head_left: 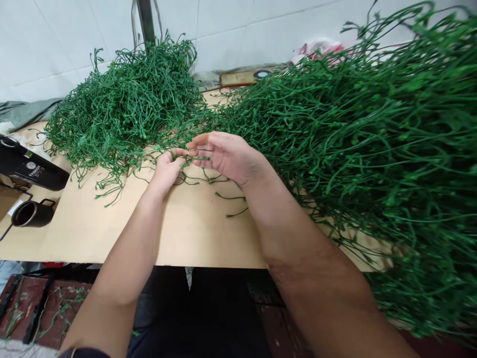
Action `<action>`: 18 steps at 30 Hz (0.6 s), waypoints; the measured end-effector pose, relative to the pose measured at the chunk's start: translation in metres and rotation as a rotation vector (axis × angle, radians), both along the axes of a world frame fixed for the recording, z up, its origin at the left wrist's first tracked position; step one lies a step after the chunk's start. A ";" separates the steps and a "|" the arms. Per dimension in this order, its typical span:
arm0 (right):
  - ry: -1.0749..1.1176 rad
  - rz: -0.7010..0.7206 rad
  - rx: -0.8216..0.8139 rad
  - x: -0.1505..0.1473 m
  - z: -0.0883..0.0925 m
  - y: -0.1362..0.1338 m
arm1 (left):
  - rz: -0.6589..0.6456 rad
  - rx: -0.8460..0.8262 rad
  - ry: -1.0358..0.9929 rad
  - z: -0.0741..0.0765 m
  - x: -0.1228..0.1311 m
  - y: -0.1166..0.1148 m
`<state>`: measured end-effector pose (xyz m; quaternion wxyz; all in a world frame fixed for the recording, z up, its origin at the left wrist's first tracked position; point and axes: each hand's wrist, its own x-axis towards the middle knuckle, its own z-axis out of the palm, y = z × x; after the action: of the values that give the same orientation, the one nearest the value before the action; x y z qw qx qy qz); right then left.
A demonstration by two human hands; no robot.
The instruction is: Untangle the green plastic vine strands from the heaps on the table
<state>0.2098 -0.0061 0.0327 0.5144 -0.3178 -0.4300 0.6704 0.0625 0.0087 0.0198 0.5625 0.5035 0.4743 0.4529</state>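
Note:
My left hand [168, 171] is pinched on a thin green artificial plant stem [203, 158] near the middle of the table. The stem's end points right, in front of my right hand's fingers. My right hand [227, 156] is just beside it, palm toward the left, fingers curved but apart; its fingertips come close to the left ones. Behind my hands is a heaped pile of green stems [126, 99], tangled, with small forked ends. A larger pile of longer green stems [354, 124] spreads along the right. A few loose stems [233, 198] lie under and beside my right hand.
The tan tabletop [208, 233] ends just in front of my body. At the left edge are a black bottle [33, 164] and a dark mug [33, 214]. An orange-brown case [238, 79] lies against the tiled wall. Below left, stem scraps lie on a dark red surface [55, 308].

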 end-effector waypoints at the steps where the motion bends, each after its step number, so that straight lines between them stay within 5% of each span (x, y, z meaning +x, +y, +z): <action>1: 0.001 -0.001 0.016 0.000 0.000 0.000 | -0.001 0.003 -0.014 0.001 0.000 0.000; 12: -0.541 -0.113 0.159 -0.012 -0.010 0.005 | -0.065 0.035 0.015 -0.007 -0.005 0.005; 18: -0.608 -0.111 0.291 -0.018 -0.017 0.005 | -0.047 0.039 -0.011 -0.002 -0.003 0.001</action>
<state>0.1922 -0.0013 0.0156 0.4384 -0.4491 -0.6369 0.4476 0.0590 0.0099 0.0180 0.5657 0.5228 0.4506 0.4514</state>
